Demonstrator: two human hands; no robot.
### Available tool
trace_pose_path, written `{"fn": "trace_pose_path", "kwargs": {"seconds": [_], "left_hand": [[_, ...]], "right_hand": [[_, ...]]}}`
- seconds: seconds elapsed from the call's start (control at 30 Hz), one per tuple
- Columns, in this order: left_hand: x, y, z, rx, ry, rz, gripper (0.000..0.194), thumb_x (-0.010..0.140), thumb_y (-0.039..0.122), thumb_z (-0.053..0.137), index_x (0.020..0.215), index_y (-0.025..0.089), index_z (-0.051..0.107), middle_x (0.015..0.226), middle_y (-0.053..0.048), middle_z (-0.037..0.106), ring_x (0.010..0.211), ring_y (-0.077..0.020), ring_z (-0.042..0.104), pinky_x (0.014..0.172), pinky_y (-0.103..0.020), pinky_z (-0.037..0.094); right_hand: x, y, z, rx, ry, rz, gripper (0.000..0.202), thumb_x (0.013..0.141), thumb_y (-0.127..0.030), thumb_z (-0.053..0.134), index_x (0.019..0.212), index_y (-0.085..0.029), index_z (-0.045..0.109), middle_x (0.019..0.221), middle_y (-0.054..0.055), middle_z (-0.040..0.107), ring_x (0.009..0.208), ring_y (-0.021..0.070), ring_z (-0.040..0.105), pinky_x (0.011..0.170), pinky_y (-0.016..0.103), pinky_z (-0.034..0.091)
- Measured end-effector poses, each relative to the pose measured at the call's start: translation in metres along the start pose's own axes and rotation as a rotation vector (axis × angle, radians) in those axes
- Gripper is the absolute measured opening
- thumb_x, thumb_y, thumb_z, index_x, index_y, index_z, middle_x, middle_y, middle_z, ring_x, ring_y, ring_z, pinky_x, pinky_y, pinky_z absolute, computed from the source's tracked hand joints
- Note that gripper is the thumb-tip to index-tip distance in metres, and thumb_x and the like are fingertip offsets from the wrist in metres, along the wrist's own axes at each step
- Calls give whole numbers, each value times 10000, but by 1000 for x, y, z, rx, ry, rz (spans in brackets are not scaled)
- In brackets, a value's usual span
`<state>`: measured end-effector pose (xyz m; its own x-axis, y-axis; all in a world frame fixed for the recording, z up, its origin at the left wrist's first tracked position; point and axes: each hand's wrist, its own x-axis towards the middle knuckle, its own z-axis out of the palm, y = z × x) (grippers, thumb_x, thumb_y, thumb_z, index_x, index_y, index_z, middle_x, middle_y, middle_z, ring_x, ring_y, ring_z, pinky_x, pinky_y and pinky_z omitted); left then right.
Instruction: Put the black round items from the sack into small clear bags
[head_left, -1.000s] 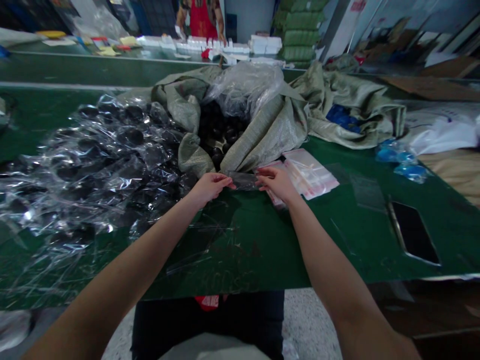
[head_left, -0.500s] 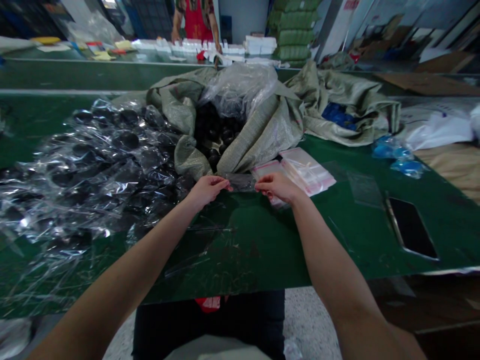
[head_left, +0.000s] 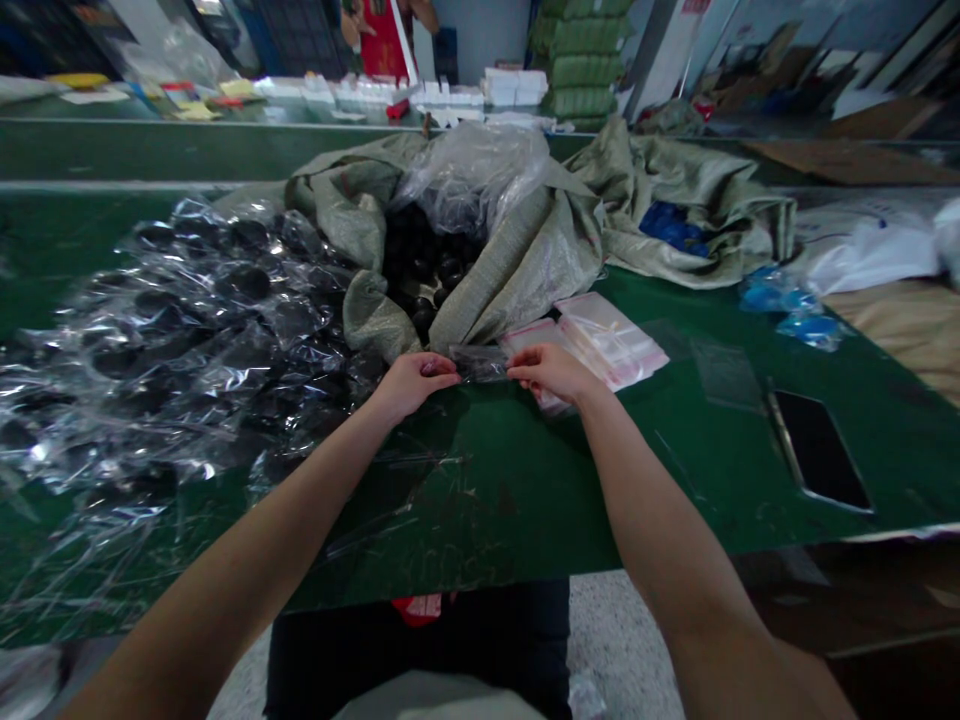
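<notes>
Between my hands a clear plastic bag (head_left: pixel 481 364) is stretched low over the table, just in front of an opened woven sack. My left hand (head_left: pixel 417 384) pinches its left end, and my right hand (head_left: pixel 551 372) pinches the right end. What the bag holds, if anything, I cannot make out. Under and beside my right hand lies a stack of clear bags with pinkish edges (head_left: pixel 611 345). The woven sack (head_left: pixel 517 265) gapes open, showing black round pieces (head_left: pixel 424 262) inside. To the left of my left hand spreads a heap of black pieces in clear bags (head_left: pixel 247 330).
A phone (head_left: pixel 819 450) lies on the green table (head_left: pixel 517 510) at the right. Blue bagged pieces (head_left: pixel 795 305) sit behind it. Another sack (head_left: pixel 697 190) holds something blue. Across the back table stands a person in a red apron (head_left: pixel 384 40), near rows of white boxes (head_left: pixel 514 87).
My hands stay at the two ends of the bag, with the left fingers shifted slightly. The person at the back has raised their hands, and a long white strip now shows there.
</notes>
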<state>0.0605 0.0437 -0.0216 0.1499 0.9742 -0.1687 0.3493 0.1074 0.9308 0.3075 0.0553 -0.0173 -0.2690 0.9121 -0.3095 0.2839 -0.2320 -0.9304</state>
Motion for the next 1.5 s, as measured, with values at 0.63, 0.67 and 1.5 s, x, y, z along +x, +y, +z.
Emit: {"fn": "trace_pose_path", "kwargs": {"seconds": [0.63, 0.67, 1.5], "left_hand": [[14, -7, 7, 238, 99, 144, 159, 696, 294, 745, 767, 160, 699, 727, -18, 689, 648, -150, 591, 633, -271, 434], [15, -8, 7, 248, 93, 156, 162, 703, 291, 737, 790, 159, 702, 750, -23, 698, 665, -156, 600, 644, -273, 437], [-11, 11, -5, -509, -201, -8, 394, 672, 425, 805, 864, 156, 591, 632, 79, 443, 390, 3, 261, 339, -148, 140]], "right_hand": [[0, -1, 18, -296, 181, -114, 57, 810, -117, 650, 847, -156, 669, 525, -25, 625, 351, 75, 485, 370, 192, 357], [0, -2, 19, -303, 187, -112, 43, 814, -122, 650, 836, -156, 664, 526, -24, 625, 348, 74, 482, 367, 192, 356], [-6, -11, 28, 501, 22, -97, 296, 663, -296, 806, 877, -169, 646, 663, -47, 572, 550, 53, 513, 436, 145, 347]]}}
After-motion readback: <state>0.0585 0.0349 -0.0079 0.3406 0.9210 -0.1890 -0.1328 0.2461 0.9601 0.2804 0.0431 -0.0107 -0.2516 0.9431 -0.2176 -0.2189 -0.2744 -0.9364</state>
